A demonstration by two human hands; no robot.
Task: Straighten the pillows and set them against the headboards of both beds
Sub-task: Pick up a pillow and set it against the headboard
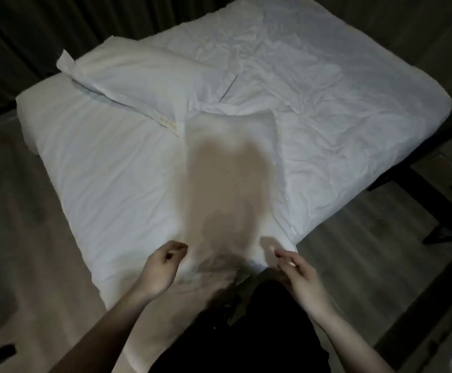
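A white pillow (230, 168) lies lengthwise on the near part of the bed (354, 109), with my shadow across it and its near end blurred. A second white pillow (149, 76) lies askew at the bed's far left, its loose case flap sticking out. My left hand (163, 267) is curled beside the near pillow's left edge, and I see no fabric between its fingers. My right hand (297, 273) hovers by the pillow's near right corner, fingers loosely spread and holding nothing.
The sheet on the bed's right half is crumpled. A dark ribbed wall or curtain (44, 28) runs behind the bed at the upper left. Dark furniture legs (435, 200) stand on the wooden floor (367, 238) to the right. I stand at the bed's near corner.
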